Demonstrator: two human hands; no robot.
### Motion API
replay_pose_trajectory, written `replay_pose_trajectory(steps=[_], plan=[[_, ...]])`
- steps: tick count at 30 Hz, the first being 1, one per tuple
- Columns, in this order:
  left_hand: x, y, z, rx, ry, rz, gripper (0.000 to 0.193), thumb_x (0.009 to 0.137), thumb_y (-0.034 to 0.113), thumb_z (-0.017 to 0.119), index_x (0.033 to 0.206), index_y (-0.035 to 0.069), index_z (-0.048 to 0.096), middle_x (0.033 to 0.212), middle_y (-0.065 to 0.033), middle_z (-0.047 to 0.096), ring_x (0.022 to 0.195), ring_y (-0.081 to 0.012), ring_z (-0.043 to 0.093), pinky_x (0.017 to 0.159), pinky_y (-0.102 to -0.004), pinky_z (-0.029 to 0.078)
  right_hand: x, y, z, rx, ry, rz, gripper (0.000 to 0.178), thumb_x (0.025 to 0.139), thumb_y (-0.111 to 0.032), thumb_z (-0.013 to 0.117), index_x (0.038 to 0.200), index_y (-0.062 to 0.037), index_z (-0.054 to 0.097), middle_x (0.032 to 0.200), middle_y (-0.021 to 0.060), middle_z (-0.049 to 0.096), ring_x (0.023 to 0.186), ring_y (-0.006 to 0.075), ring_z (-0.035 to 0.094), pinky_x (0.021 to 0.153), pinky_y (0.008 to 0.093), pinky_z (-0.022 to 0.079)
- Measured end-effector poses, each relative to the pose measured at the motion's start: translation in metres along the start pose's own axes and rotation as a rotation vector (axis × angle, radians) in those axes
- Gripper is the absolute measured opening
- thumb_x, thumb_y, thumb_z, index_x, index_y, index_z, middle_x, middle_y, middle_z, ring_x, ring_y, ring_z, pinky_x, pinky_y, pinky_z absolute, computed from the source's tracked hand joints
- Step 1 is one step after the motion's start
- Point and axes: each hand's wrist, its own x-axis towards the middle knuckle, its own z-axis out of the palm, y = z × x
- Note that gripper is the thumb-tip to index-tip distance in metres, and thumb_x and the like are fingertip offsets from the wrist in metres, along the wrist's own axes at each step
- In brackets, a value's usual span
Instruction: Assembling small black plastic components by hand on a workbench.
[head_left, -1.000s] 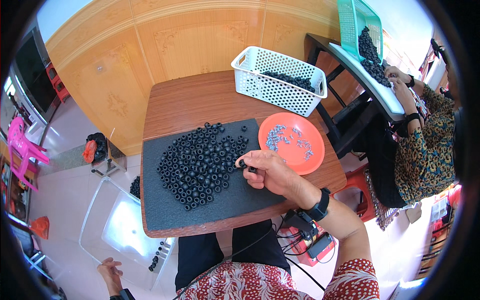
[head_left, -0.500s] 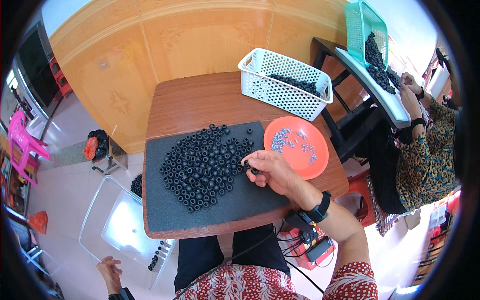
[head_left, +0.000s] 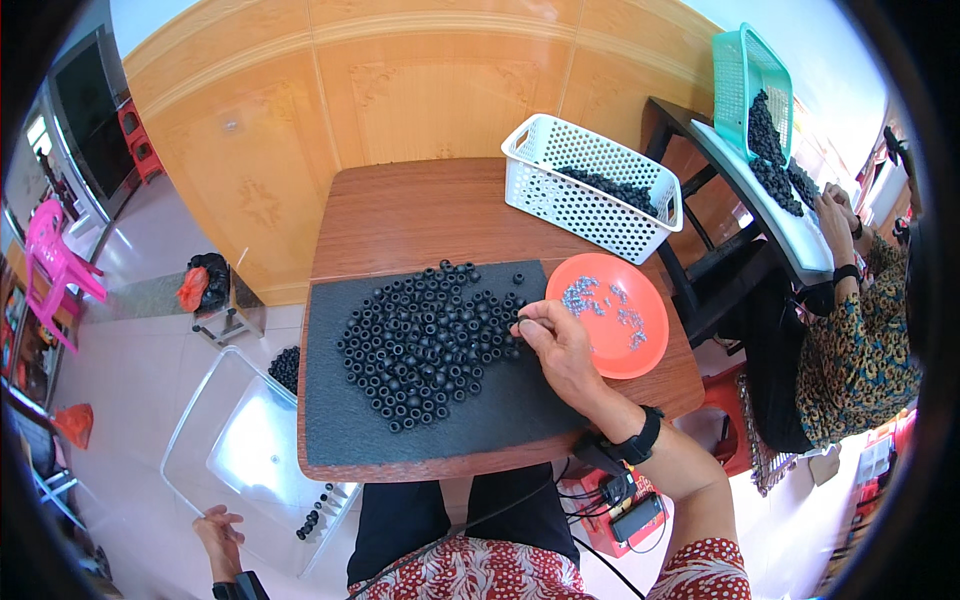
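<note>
A loose pile of small black ring-shaped pieces (head_left: 425,340) lies on a dark grey mat (head_left: 350,425) on the wooden table. At the pile's right edge, my right hand (head_left: 568,358) is closed in a pinch, with a black ring-shaped piece (head_left: 520,327) between thumb and fingers. Beside that hand sits an orange plate (head_left: 640,360), holding scattered tiny silvery bits (head_left: 580,294). Low at the left, my left hand (head_left: 221,538) has its fingers apart and holds nothing. It is by the rim of a clear plastic bin (head_left: 255,450), which has several black pieces along its right side.
A white perforated basket (head_left: 590,215) of black pieces stands at the table's back right. Further right, another person's hands (head_left: 838,215) work at a side table (head_left: 755,200) with a tipped green basket (head_left: 733,95). Cables (head_left: 590,500) hang below the table's front edge.
The view has shifted slightly, so the table sits lower and further right. My right hand has turned a little and stays pinched at the pile's edge. My left hand is nearly unchanged.
</note>
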Motion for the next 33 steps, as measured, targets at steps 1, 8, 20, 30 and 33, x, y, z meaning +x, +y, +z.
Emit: replay_pose_trajectory(steps=[1, 8, 20, 30, 33], plan=[[-0.002, 0.002, 0.002, 0.005, 0.001, -0.01, 0.031, 0.068, 0.007, 0.048, 0.095, -0.008, 0.048, 0.061, -0.0157, 0.055, 0.043, -0.0217, 0.051, 0.034, -0.0295, 0.035, 0.0, -0.003, -0.001, 0.0, -0.004, 0.001, 0.013, 0.087, -0.008, 0.055, 0.095, 0.0023, 0.054, 0.081, 0.0084, 0.062, 0.078, 0.0139, 0.059, 0.068, 0.0261, 0.047], [0.005, 0.002, 0.004, -0.011, -0.046, -0.034, 0.026, 0.068, 0.004, 0.047, 0.091, -0.008, 0.05, 0.057, -0.0164, 0.055, 0.039, -0.0222, 0.05, 0.034, -0.0308, 0.036, 0.034, -0.031, -0.029, -0.014, 0.087, -0.041, 0.012, 0.083, -0.007, 0.059, 0.092, 0.0016, 0.057, 0.079, 0.0052, 0.06, 0.072, 0.0109, 0.054, 0.067, 0.0253, 0.045], [0.026, 0.028, 0.009, 0.114, -0.203, -0.091, 0.02, 0.077, 0.012, 0.048, 0.083, -0.006, 0.051, 0.068, -0.0134, 0.053, 0.052, -0.0265, 0.061, 0.035, -0.0272, 0.04, 0.189, -0.029, -0.151, -1.066, 0.438, -0.247, 0.02, 0.074, -0.019, 0.06, 0.083, -0.0019, 0.065, 0.078, 0.0204, 0.064, 0.078, 0.0354, 0.062, 0.071, 0.0435, 0.048], [0.009, 0.075, 0.049, 0.148, -0.26, -0.006, 0.016, 0.071, 0.003, 0.049, 0.076, -0.012, 0.051, 0.058, -0.0226, 0.057, 0.036, -0.0244, 0.052, 0.03, -0.0271, 0.037, 0.178, -0.041, -0.142, -1.116, 0.304, -0.349, 0.024, 0.073, -0.016, 0.061, 0.09, 0.0012, 0.064, 0.082, 0.0216, 0.064, 0.076, 0.0362, 0.062, 0.072, 0.0416, 0.049], [0.003, 0.082, 0.044, 0.101, -0.278, -0.004, 0.019, 0.06, -0.002, 0.047, 0.075, -0.014, 0.051, 0.055, -0.0268, 0.056, 0.031, -0.0242, 0.047, 0.029, -0.028, 0.035, 0.125, -0.043, -0.098, -0.899, 0.119, -0.427, 0.017, 0.077, -0.01, 0.061, 0.09, -0.0001, 0.066, 0.081, 0.0192, 0.064, 0.081, 0.0309, 0.061, 0.073, 0.0375, 0.047]])
